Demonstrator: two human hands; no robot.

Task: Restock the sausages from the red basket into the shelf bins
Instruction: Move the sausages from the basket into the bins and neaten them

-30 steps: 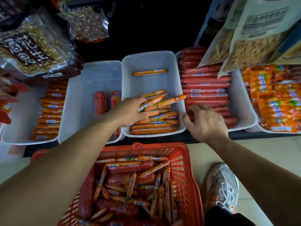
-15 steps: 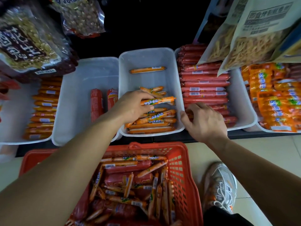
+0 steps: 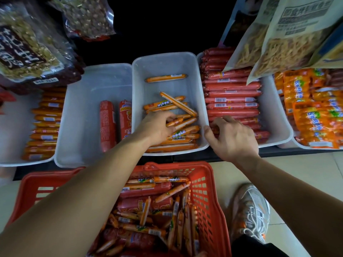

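The pale tiled floor (image 3: 306, 173) lies nearest. On it stands the red plastic basket (image 3: 211, 201), heaped with mixed thin and thick sausages (image 3: 148, 210), and a silver sports shoe (image 3: 250, 212) sits beside its right wall. The left forearm crosses over the basket and hides much of its left half.

Just beyond runs the dark shelf (image 3: 37, 171), its front edge lined with bins. The left hand (image 3: 157, 127) reaches into the middle translucent white plastic bin (image 3: 167, 62), fingers curled round a few of the thin orange sausages (image 3: 178, 135) piled at its near end. The right hand (image 3: 233, 138) sits at that bin's near right corner with its thumb against the rim. Its fingers bend onto stacked long red sausages (image 3: 232, 93) in the next bin, and I cannot tell whether it grips anything.

Since half a second ago the left hand has sunk lower, and one slanting orange sausage (image 3: 178, 103) now lies across the pile. The right hand has not moved.

The left neighbouring bin (image 3: 89, 80) holds two thick red sausages (image 3: 107, 125). Hanging snack bags (image 3: 287, 43) overlap the far right bins.
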